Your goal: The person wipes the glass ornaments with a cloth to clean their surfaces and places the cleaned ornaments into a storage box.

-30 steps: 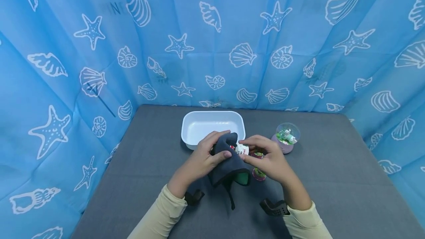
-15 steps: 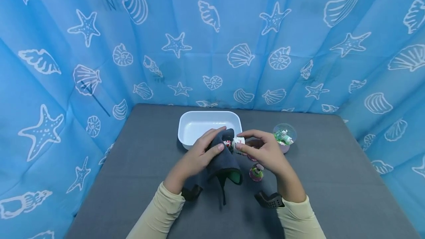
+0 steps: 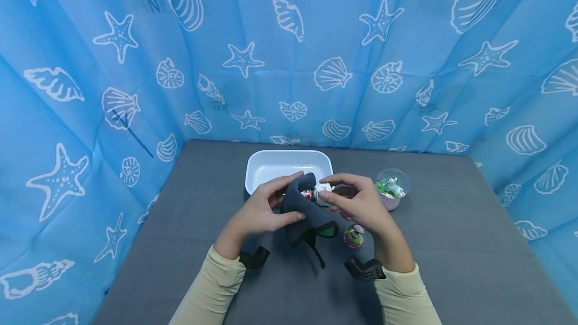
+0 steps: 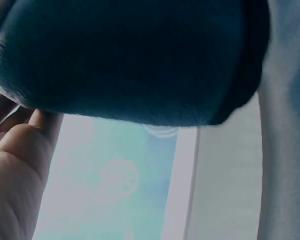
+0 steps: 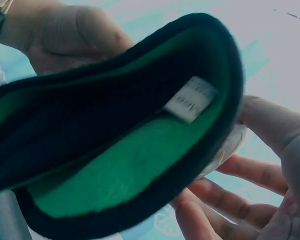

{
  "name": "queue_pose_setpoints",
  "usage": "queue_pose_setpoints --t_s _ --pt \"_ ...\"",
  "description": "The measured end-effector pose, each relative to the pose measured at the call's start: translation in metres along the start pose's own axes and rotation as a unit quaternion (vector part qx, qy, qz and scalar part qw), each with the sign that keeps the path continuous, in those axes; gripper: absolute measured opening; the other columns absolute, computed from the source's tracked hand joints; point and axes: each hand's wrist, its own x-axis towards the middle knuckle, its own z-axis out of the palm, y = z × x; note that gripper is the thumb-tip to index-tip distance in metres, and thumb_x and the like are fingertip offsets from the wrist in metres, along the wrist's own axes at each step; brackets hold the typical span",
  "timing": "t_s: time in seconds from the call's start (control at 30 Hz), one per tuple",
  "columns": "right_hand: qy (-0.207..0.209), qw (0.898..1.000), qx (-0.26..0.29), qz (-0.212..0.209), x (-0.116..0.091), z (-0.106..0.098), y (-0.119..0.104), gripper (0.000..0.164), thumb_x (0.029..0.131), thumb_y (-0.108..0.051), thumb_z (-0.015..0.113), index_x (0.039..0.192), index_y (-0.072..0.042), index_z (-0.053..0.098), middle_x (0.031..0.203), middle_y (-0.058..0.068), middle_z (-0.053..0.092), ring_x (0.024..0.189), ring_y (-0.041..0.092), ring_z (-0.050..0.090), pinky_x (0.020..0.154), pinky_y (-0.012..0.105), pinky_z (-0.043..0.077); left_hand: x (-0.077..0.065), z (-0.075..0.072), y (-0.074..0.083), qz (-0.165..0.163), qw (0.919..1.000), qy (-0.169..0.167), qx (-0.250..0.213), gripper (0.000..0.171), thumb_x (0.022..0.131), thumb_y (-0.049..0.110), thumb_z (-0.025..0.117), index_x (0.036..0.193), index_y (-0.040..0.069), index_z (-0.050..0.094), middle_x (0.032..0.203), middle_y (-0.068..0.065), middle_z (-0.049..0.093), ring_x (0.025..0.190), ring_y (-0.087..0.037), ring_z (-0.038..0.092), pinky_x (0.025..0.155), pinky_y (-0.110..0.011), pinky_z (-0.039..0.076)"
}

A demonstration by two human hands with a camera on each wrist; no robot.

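Dark-blue, green-lined fabric pouch (image 3: 308,224), held firmly in the curled left hand (image 3: 257,213), apparently to steady it | right hand (image 3: 362,202) pinching a small white object (image 3: 323,189) just beside it | white tray (image 3: 271,167) beyond the grips, clear-domed globe (image 3: 393,188) to their right

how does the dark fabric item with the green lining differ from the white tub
Colour: the dark fabric item is blue-grey outside with a green lining; the white tub is white all over where visible.
Shape: the fabric item is folded and curved, while the tub is a rounded rectangle.
Pose: the fabric item is gripped by the left hand; the tub stands on the table.
Both have an open mouth.
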Motion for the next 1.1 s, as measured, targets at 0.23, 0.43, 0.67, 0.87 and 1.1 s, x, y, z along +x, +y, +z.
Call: queue_pose_setpoints --t_s 0.23,0.43,0.67,0.87,1.1 --pt "0.0 0.999 0.02 -0.029 -0.002 -0.004 -0.002 0.029 0.098 -0.001 0.074 0.127 0.003 0.073 0.101 0.002 0.075 0.077 0.017 0.073 0.062 0.03 0.059 0.005 0.005 -0.003 0.043 0.9984 0.035 -0.015 0.078 0.089 0.002 0.085 0.158 0.013 0.051 0.158 -0.011 0.056 0.138 -0.027 0.062 0.107 -0.036 0.058" --pt "-0.027 0.997 0.025 -0.071 -0.005 -0.005 -0.006 0.042 0.096 0.006 0.072 0.138 0.005 0.066 0.123 0.003 0.069 0.104 0.016 0.075 0.084 0.027 0.064 0.002 0.005 -0.003 0.048 0.996 0.069 -0.032 0.072 0.09 0.005 0.085 0.155 0.012 0.055 0.152 -0.014 0.061 0.132 -0.023 0.066 0.105 -0.034 0.059" --pt "-0.037 0.99 0.053 -0.128 -0.005 -0.003 -0.009 0.049 0.089 0.016 0.074 0.136 0.007 0.066 0.135 0.017 0.061 0.119 0.018 0.065 0.097 0.033 0.063 -0.001 0.005 0.0 0.043 0.9919 0.099 -0.067 0.071 0.088 0.004 0.087 0.152 0.009 0.058 0.149 -0.016 0.062 0.131 -0.02 0.066 0.104 -0.034 0.059" --pt "-0.021 0.988 0.058 -0.145 -0.01 -0.003 -0.009 0.051 0.08 0.022 0.08 0.128 0.012 0.069 0.133 0.02 0.063 0.121 0.02 0.067 0.099 0.04 0.062 -0.004 0.007 0.002 0.039 0.9886 0.126 -0.074 0.071 0.078 -0.002 0.092 0.143 0.004 0.064 0.137 -0.02 0.068 0.123 -0.02 0.07 0.103 -0.034 0.06" --pt "-0.02 0.985 0.051 -0.161 -0.017 -0.005 -0.012 0.058 0.075 0.026 0.08 0.13 0.012 0.067 0.136 0.016 0.065 0.124 0.019 0.068 0.098 0.038 0.062 -0.005 0.009 0.002 0.046 0.9893 0.12 -0.069 0.066 0.08 0.0 0.092 0.14 0.001 0.066 0.134 -0.022 0.069 0.119 -0.016 0.071 0.099 -0.033 0.062"
